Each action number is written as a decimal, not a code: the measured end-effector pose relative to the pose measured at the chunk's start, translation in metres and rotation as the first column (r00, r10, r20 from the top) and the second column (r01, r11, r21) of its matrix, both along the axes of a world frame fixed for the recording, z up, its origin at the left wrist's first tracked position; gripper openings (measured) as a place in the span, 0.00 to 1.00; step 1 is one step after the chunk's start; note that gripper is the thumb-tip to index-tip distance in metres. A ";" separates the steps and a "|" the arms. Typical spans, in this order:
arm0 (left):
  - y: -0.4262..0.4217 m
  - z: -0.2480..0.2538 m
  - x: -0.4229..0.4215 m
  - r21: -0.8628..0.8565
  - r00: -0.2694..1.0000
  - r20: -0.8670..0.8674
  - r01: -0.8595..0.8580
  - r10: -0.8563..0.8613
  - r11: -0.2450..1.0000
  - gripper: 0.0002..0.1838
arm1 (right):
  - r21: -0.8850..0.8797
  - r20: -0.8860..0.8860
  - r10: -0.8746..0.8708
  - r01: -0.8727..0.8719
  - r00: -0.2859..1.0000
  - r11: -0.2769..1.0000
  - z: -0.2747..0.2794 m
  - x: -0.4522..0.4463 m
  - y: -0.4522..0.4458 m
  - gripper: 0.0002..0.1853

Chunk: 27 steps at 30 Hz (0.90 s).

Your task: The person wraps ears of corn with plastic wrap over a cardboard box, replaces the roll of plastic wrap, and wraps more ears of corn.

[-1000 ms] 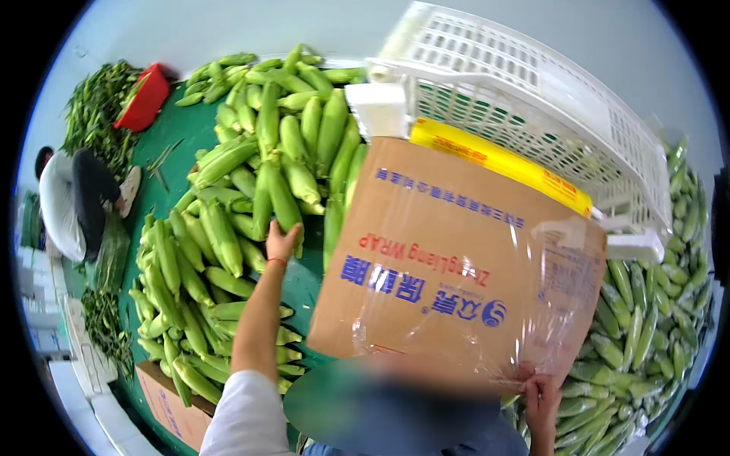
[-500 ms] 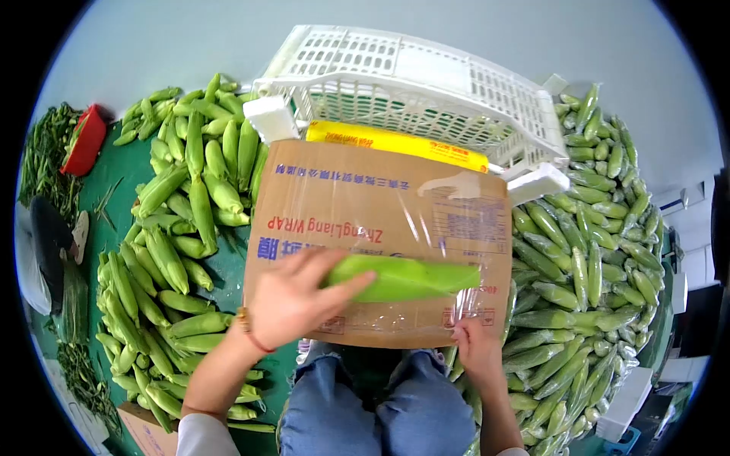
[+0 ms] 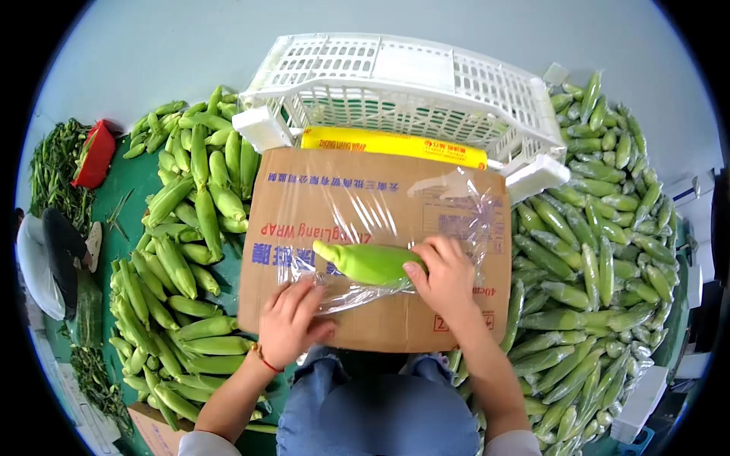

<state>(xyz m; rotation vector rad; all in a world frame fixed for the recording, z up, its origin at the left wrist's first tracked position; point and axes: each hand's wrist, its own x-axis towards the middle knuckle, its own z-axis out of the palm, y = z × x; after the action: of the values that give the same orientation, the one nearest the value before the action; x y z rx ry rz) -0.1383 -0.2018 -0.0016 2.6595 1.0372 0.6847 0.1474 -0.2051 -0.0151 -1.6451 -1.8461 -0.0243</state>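
- Corn ear [image 3: 372, 264] on plastic film [image 3: 331, 302] atop cardboard box [image 3: 380, 327]; right hand [image 3: 443, 275] pinches its end, left hand [image 3: 293, 318] loosely spread at film.
- Red basin [image 3: 97, 161]: some greenery.
- White crate [image 3: 414, 68]: contents unclear to me.
- Lower-left carton [image 3: 152, 430]: cut off.

Pale grey wall [image 3: 182, 53] behind a green surface [image 3: 122, 182].

Count, clock face centred on the large box:
- Hands: 2, left hand [image 3: 295, 319] and right hand [image 3: 445, 275].
- Ear of corn [image 3: 372, 264] on the box: 1.
- Cardboard boxes: 2, large box [image 3: 380, 323] at centre, small box [image 3: 156, 429] at 8.
- White crate [image 3: 414, 64], 12: 1.
- Yellow roll [image 3: 391, 144], 12: 1.
- Red basin [image 3: 96, 156], 10: 1.
- Other person [image 3: 46, 258], 9: 1.
- Unwrapped ears [image 3: 173, 262], 9–11: dozens, overlapping.
- Wrapped ears [image 3: 593, 273], 2–4: dozens, overlapping.
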 end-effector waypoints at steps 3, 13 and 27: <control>0.015 -0.020 -0.045 -0.202 0.995 0.092 -0.007 0.027 0.979 0.09 | -0.104 0.019 0.046 -0.044 0.999 0.994 0.004 0.002 0.003 0.16; 0.137 -0.010 0.090 -0.182 0.880 -0.412 0.174 -0.236 0.968 0.07 | -0.009 0.024 0.126 -0.126 0.992 0.992 -0.004 -0.004 0.016 0.18; 0.035 0.012 0.071 -0.051 0.977 -0.174 -0.131 0.121 0.990 0.29 | -0.524 0.034 0.169 -0.126 0.985 0.842 0.043 -0.017 -0.029 0.28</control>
<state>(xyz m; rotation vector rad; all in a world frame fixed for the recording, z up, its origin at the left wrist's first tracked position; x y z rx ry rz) -0.0669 -0.1671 0.0099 2.6532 1.2591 0.4449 0.1300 -0.2341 0.0283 -1.8626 -2.1645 0.5330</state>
